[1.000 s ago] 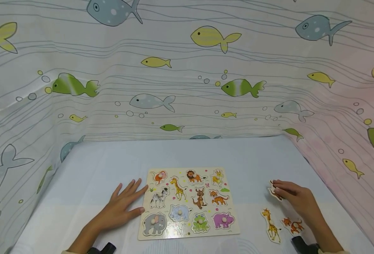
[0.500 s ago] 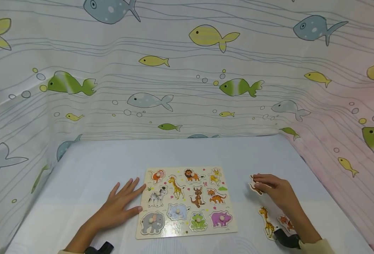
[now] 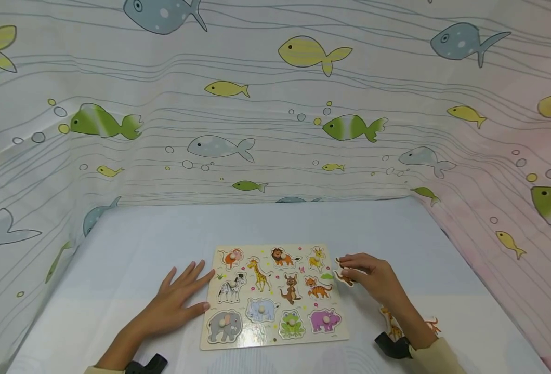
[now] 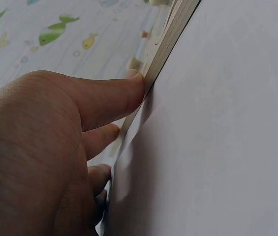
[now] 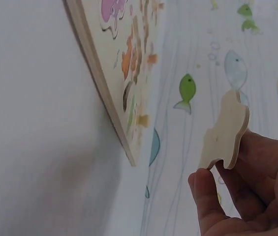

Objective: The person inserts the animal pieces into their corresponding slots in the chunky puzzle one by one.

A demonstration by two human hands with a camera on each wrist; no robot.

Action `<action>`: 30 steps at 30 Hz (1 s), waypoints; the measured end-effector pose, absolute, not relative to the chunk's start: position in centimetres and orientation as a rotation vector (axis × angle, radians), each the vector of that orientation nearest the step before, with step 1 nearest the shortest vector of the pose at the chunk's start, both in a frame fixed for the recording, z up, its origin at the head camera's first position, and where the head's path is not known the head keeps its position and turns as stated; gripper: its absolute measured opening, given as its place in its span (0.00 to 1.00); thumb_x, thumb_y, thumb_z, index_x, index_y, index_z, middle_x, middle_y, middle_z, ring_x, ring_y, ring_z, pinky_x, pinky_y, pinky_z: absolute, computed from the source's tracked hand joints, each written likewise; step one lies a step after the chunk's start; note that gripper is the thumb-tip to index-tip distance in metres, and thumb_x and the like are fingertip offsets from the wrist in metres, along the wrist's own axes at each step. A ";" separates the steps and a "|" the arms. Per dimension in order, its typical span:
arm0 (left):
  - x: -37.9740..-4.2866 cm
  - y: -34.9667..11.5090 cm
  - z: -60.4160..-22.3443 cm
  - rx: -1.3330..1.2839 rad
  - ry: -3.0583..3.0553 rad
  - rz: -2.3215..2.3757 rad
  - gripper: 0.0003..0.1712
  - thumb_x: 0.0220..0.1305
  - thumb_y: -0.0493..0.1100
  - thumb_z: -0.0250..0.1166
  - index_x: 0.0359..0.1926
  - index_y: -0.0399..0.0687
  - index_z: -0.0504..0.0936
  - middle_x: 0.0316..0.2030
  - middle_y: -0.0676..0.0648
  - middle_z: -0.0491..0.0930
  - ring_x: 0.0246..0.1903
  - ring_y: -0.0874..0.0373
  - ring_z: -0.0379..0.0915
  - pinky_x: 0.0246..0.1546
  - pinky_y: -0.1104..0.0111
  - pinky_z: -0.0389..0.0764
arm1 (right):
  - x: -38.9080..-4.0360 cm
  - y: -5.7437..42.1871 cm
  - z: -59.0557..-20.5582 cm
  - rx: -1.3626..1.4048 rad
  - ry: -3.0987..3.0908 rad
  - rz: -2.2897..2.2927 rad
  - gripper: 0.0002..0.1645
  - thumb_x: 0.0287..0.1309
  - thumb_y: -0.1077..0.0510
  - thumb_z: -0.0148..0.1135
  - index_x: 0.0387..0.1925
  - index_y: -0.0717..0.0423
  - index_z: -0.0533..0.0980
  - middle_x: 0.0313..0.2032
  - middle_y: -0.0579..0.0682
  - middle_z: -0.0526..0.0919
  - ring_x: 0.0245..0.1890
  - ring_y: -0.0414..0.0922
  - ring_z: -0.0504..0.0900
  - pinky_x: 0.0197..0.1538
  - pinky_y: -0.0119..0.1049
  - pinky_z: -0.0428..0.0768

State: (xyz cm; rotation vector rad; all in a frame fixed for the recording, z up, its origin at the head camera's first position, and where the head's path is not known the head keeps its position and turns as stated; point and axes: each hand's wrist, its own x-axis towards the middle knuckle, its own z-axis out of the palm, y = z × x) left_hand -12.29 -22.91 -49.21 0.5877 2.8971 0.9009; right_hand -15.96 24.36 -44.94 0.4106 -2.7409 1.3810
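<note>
A wooden animal puzzle board point(image 3: 280, 343) lies flat on the table. My left hand point(image 3: 174, 305) rests with spread fingers at its left side; the left wrist view shows the thumb point(image 4: 114, 96) against the board's edge point(image 4: 167, 42). Just off the board's right edge, my right hand point(image 3: 379, 279) pinches a small puzzle piece point(image 3: 344, 279) with a brown animal print. From the right wrist view, the bare wooden back of this puzzle piece point(image 5: 222, 135) faces the camera, held between thumb and fingers. The fingers cover most of its print.
Below my right forearm lie a giraffe piece point(image 3: 390, 322) and a tiger piece point(image 3: 433, 325), both partly hidden. Knobbed pieces such as the elephant point(image 3: 231, 330) and hippo point(image 3: 319, 326) sit in the board. A fish-patterned cloth point(image 3: 275, 119) hangs behind the table.
My right hand has moved left with the puzzle piece, from above the loose giraffe and tiger pieces to the board's right edge. My left hand stays at the board.
</note>
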 end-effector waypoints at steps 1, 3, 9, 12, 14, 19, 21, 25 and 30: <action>-12.3 -22.9 -49.2 0.589 2.898 0.901 0.40 0.63 0.61 0.65 0.73 0.56 0.68 0.76 0.37 0.56 0.76 0.32 0.47 0.74 0.38 0.35 | -16.0 24.0 -44.9 0.418 -2.744 1.385 0.11 0.61 0.52 0.69 0.44 0.48 0.87 0.50 0.45 0.87 0.56 0.42 0.83 0.57 0.25 0.79; -12.3 -23.0 -49.3 0.590 2.903 0.895 0.40 0.63 0.61 0.65 0.73 0.56 0.68 0.76 0.37 0.56 0.76 0.32 0.47 0.74 0.38 0.35 | -16.1 23.2 -45.0 0.429 -2.743 1.416 0.11 0.60 0.51 0.69 0.43 0.47 0.87 0.50 0.44 0.87 0.56 0.45 0.83 0.59 0.30 0.80; -12.3 -22.9 -49.2 0.594 2.902 0.896 0.41 0.62 0.61 0.65 0.73 0.55 0.68 0.76 0.37 0.56 0.76 0.32 0.47 0.73 0.38 0.36 | -16.2 21.1 -45.1 0.419 -2.759 1.492 0.10 0.59 0.50 0.70 0.42 0.45 0.87 0.49 0.42 0.86 0.57 0.47 0.82 0.62 0.44 0.80; -12.3 -22.9 -49.0 0.594 2.898 0.896 0.41 0.62 0.61 0.66 0.73 0.55 0.68 0.76 0.37 0.56 0.76 0.32 0.47 0.73 0.37 0.36 | -16.3 20.1 -45.2 0.419 -2.762 1.489 0.10 0.59 0.51 0.70 0.42 0.46 0.88 0.48 0.40 0.86 0.56 0.45 0.83 0.61 0.45 0.80; -12.4 -22.9 -49.0 0.596 2.900 0.893 0.41 0.63 0.61 0.66 0.73 0.55 0.68 0.76 0.37 0.56 0.75 0.32 0.47 0.73 0.37 0.36 | -16.3 19.4 -45.2 0.422 -2.764 1.489 0.09 0.59 0.52 0.71 0.41 0.45 0.88 0.48 0.39 0.86 0.56 0.44 0.83 0.62 0.46 0.80; -12.4 -22.9 -49.0 0.598 2.904 0.896 0.40 0.63 0.61 0.66 0.73 0.54 0.68 0.76 0.37 0.57 0.75 0.31 0.47 0.73 0.37 0.36 | -16.5 18.0 -45.5 0.496 -2.747 1.500 0.08 0.59 0.52 0.70 0.41 0.45 0.88 0.48 0.42 0.87 0.55 0.46 0.83 0.60 0.45 0.82; -12.4 -22.9 -49.0 0.592 2.901 0.901 0.40 0.62 0.61 0.66 0.73 0.54 0.68 0.76 0.37 0.57 0.75 0.32 0.47 0.73 0.37 0.36 | -16.6 17.6 -45.7 0.538 -2.736 1.508 0.09 0.59 0.52 0.70 0.41 0.47 0.88 0.48 0.44 0.87 0.54 0.47 0.84 0.58 0.43 0.82; -12.3 -22.8 -49.0 0.583 2.893 0.910 0.41 0.62 0.61 0.66 0.73 0.55 0.68 0.76 0.37 0.56 0.76 0.32 0.46 0.73 0.37 0.35 | -16.5 16.8 -46.0 0.568 -2.732 1.525 0.09 0.60 0.53 0.70 0.40 0.49 0.88 0.48 0.44 0.87 0.53 0.48 0.84 0.56 0.38 0.83; -12.2 -22.8 -49.1 0.570 2.890 0.912 0.41 0.62 0.61 0.66 0.72 0.55 0.69 0.76 0.37 0.56 0.76 0.32 0.46 0.73 0.36 0.35 | -16.3 15.9 -46.3 0.533 -2.751 1.533 0.09 0.60 0.53 0.70 0.41 0.49 0.88 0.48 0.44 0.87 0.52 0.48 0.85 0.54 0.34 0.83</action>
